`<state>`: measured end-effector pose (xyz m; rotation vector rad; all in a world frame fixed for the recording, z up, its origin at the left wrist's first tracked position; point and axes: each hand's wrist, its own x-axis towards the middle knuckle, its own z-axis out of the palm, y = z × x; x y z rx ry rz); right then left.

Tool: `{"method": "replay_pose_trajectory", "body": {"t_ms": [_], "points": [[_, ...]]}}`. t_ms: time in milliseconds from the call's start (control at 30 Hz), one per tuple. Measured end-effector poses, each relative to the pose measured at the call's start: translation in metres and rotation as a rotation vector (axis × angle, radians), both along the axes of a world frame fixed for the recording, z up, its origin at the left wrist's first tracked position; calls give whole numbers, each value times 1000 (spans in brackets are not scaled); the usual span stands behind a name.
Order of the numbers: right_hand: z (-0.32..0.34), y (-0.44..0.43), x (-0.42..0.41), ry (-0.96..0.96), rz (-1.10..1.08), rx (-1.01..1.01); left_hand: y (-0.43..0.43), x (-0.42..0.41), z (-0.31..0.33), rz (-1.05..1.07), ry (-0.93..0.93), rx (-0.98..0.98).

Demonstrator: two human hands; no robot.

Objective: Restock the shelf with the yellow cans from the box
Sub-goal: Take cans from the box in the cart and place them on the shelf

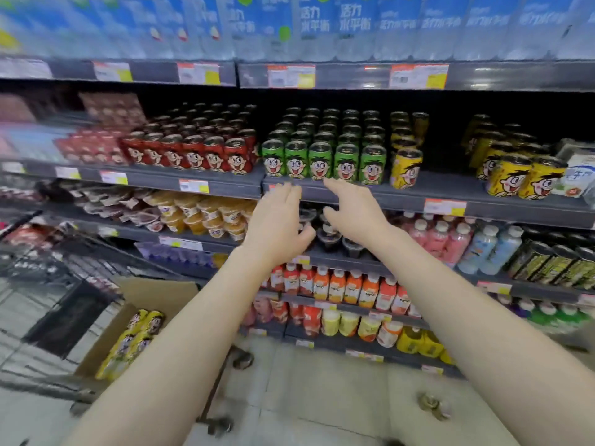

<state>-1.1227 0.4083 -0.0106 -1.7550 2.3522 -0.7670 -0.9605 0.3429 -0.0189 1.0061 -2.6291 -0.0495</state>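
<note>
Low on the left, the box [154, 292] holds several yellow cans [135, 336], so plenty is left to shelve. Above it stand red cans [193, 152]. The left hand [277, 220] and right hand [354, 210] are empty, fingers loosely spread, reaching near the green cans [322, 159]. Farther right the shelf [450, 191] shows a yellow row [406, 167], then a bare gap; nothing seems to block it.

Both bare forearms reach forward and upward from the bottom of the view, converging toward the middle; the left hand [278, 220] is raised with fingers straight and close together, thumb spread to the right, holding nothing; the right hand [352, 209] is just beside it, fingers extended forward and slightly spread, likewise empty; the hands are apart.
</note>
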Motion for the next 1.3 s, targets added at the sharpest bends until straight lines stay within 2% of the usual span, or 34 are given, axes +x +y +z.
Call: {"method": "replay_pose_trajectory", "body": {"t_ms": [300,567,800,1000,1300], "points": [[-37,-61,220,-23,227,143,-31,244,-27,281,-101,115],[-85,-135,356,-14,426,274,-66,393,-84,512,-134,178],[-157,-219,420,-82,472,365,-131,461,-133,589,-243,224],[-222,-282,444,-210,372,549,-205,485,-189,576,-380,416],[-283,-336,452,-313,167,733,-293,512,-250,529,-412,558]]}}
